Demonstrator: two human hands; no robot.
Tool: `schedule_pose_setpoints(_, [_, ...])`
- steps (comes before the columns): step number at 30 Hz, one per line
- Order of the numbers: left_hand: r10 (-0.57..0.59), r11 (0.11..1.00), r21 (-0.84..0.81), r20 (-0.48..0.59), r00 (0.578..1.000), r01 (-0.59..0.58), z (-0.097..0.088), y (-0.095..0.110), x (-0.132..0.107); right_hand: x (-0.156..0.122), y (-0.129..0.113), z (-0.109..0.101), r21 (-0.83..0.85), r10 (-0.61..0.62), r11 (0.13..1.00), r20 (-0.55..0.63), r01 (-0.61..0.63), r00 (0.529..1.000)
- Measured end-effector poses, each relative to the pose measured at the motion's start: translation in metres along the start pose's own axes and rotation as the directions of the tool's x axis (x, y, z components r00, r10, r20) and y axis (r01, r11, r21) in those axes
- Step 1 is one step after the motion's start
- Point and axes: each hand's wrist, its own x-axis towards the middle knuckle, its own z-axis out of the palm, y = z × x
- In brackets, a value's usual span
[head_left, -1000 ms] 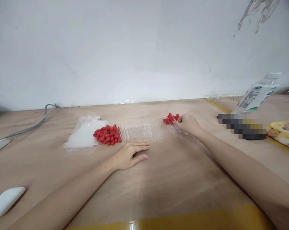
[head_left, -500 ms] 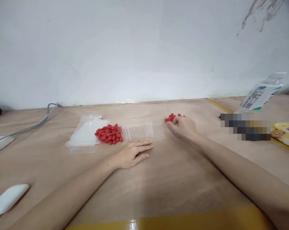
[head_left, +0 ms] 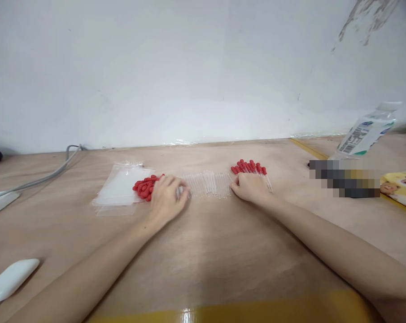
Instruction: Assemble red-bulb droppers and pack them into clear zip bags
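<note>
On a wooden table [head_left: 223, 251], both hands bracket a row of clear tubes [head_left: 209, 184].
Fingers of the left hand [head_left: 167, 197] curl beside red bulbs [head_left: 142, 186], those of the right hand [head_left: 250, 187] by capped droppers [head_left: 253, 168] — grip unclear. Tubes look light, slick, brittle — best pinched mid-shaft.

The light was bright and soft, and shadows on the surface [head_left: 223, 251] were faint. A shiny glare sat on the yellow tape [head_left: 256, 307] at the near edge. The sides looked bent, so the plastic bottle [head_left: 366, 130] leaned. The clear tubes [head_left: 209, 184] were hard to make out.
</note>
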Motion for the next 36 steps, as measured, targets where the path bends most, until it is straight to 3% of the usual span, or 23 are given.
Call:
schedule_pose_setpoints(3, [-0.183,0.948,0.259,-0.038,0.982,0.187,-0.009,-0.021,0.013,-0.002,-0.003,0.006,-0.03,-0.012,0.999,-0.059,0.01,0.998])
schedule_pose_setpoints(7, [-0.294,0.889,0.368,0.004,0.956,0.272,-0.011,-0.038,0.019,-0.007,-0.007,0.013,-0.042,-0.071,0.997,-0.227,0.063,0.971])
schedule_pose_setpoints(13, [-0.303,0.891,0.363,0.026,0.953,0.273,-0.004,-0.037,0.017,-0.019,-0.015,0.021,-0.074,-0.299,0.951,-0.456,0.299,0.839])
schedule_pose_setpoints(16, [-0.273,0.914,0.31,-0.002,0.962,0.26,0.0,-0.041,0.017,-0.022,-0.019,0.024,-0.072,-0.383,0.915,-0.464,0.397,0.799])
schedule_pose_setpoints(18, [-0.25,0.926,0.279,-0.051,0.967,0.254,0.001,-0.044,0.017,-0.023,-0.019,0.026,-0.033,-0.403,0.899,-0.448,0.436,0.798])
schedule_pose_setpoints(21, [-0.214,0.949,0.205,-0.146,0.966,0.241,0.0,-0.042,0.018,-0.022,-0.018,0.029,0.092,-0.426,0.857,-0.426,0.506,0.798])
schedule_pose_setpoints(23, [-0.151,0.982,0.09,-0.165,0.975,0.167,-0.003,-0.032,0.016,-0.022,-0.016,0.031,0.191,-0.438,0.808,-0.438,0.558,0.785])
schedule_pose_setpoints(26, [0.028,0.991,-0.128,-0.065,0.997,-0.037,-0.01,-0.009,0.009,-0.023,-0.013,0.033,0.294,-0.419,0.756,-0.468,0.584,0.778])
schedule_pose_setpoints(28, [0.126,0.968,-0.227,0.053,0.991,-0.111,-0.012,0.007,0.0,-0.024,-0.011,0.031,0.335,-0.401,0.743,-0.47,0.58,0.786])
schedule_pose_setpoints(31, [0.155,0.952,-0.294,0.206,0.966,-0.09,-0.008,0.022,-0.012,-0.029,-0.01,0.025,0.379,-0.393,0.723,-0.462,0.577,0.795])
schedule_pose_setpoints(36, [0.207,0.919,-0.378,0.232,0.951,-0.108,0.007,0.023,-0.02,-0.036,-0.011,0.018,0.372,-0.419,0.725,-0.429,0.579,0.8])
